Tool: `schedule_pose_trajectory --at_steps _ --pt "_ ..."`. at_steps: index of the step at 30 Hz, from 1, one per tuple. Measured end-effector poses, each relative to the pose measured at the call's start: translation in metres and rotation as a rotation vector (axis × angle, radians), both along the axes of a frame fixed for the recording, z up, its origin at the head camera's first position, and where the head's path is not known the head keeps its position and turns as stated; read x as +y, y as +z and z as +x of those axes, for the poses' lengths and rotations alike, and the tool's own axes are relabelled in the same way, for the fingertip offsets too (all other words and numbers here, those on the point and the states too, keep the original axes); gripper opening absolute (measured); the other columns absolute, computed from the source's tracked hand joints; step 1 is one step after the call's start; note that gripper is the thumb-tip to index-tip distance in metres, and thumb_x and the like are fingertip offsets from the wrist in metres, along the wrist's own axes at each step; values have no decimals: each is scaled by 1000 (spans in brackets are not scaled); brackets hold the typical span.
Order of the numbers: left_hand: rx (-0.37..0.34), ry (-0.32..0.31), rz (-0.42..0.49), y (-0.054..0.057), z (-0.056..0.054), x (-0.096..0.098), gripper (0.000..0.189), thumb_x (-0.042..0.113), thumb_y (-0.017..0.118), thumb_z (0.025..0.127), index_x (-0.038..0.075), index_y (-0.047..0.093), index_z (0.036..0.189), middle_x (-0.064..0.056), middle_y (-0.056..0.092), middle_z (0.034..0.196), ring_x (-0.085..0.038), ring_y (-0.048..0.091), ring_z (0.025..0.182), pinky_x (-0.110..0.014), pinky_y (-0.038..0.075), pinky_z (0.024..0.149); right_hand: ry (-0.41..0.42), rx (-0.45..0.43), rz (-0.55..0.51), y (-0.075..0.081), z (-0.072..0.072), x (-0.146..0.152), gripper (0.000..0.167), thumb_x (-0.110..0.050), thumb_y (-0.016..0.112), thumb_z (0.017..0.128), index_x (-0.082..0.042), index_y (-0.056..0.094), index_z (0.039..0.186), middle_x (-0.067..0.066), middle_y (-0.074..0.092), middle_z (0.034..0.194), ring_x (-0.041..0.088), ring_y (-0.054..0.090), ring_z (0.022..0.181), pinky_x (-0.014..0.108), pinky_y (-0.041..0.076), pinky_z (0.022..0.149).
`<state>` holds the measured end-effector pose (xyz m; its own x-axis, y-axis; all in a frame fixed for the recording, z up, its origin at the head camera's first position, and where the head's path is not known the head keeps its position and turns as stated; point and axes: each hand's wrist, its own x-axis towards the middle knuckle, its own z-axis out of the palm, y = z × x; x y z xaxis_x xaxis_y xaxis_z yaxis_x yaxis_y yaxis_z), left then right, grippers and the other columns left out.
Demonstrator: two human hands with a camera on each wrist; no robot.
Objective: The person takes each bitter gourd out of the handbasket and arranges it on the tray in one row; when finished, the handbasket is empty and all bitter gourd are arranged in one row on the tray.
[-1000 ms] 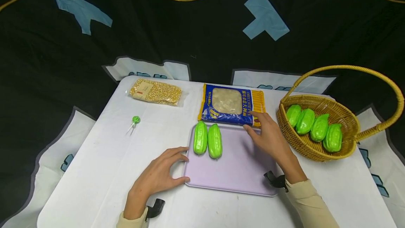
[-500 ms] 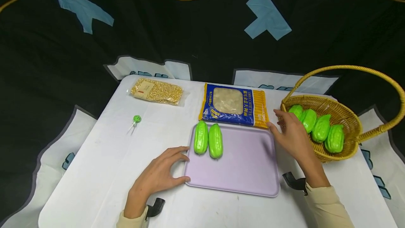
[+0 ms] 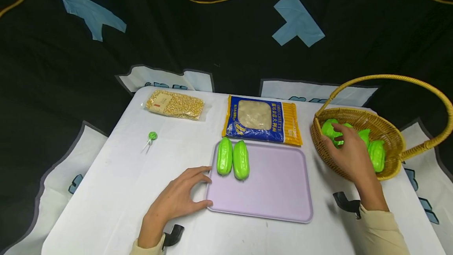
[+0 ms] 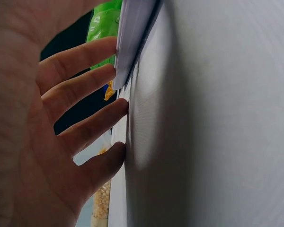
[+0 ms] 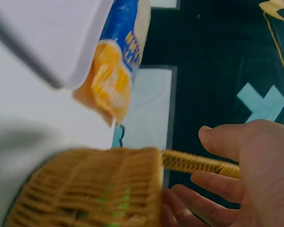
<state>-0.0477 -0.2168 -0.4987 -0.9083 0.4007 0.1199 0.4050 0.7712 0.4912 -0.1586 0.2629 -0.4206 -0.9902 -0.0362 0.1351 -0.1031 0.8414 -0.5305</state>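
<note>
Two glossy green gourd-like pieces (image 3: 224, 156) lie side by side on the left part of a lilac tray (image 3: 272, 184). At the tray's left edge my left hand (image 3: 177, 196) touches the rim with spread fingers; the left wrist view shows its fingertips against the edge. My right hand (image 3: 350, 152) reaches over the wicker basket (image 3: 393, 129), where several more green pieces (image 3: 376, 156) lie, some partly covered by the hand. In the right wrist view the right hand's fingers are apart with nothing visible between them, though the basket wall hides some fingertips.
Behind the tray lies a blue and yellow pasta bag (image 3: 262, 119). A bag of corn kernels (image 3: 175, 104) is at the back left, with a green lollipop (image 3: 152, 135) in front of it. The basket's tall handle (image 3: 400, 77) arches over it.
My right hand has moved right, from over the pasta bag and the tray's far right corner to above the basket's green pieces. The left hand stays at the tray's edge.
</note>
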Motion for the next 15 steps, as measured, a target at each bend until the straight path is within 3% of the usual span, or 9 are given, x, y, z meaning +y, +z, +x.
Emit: schedule_pose_trajectory --at_steps 6,15 --pt "9 3 6 -1 0 0 53 51 95 77 26 74 120 7 55 159 -21 53 147 -44 49 119 -57 -14 51 -6 0 18 66 -35 65 107 7 47 155 38 50 146 54 61 118 71 55 88" --pt "3 -1 8 -2 0 -1 52 53 93 79 27 74 119 8 54 160 -21 52 147 -45 50 118 -178 -136 150 -14 -1 42 72 -29 69 103 8 41 157 46 37 152 68 41 133 85 38 105"
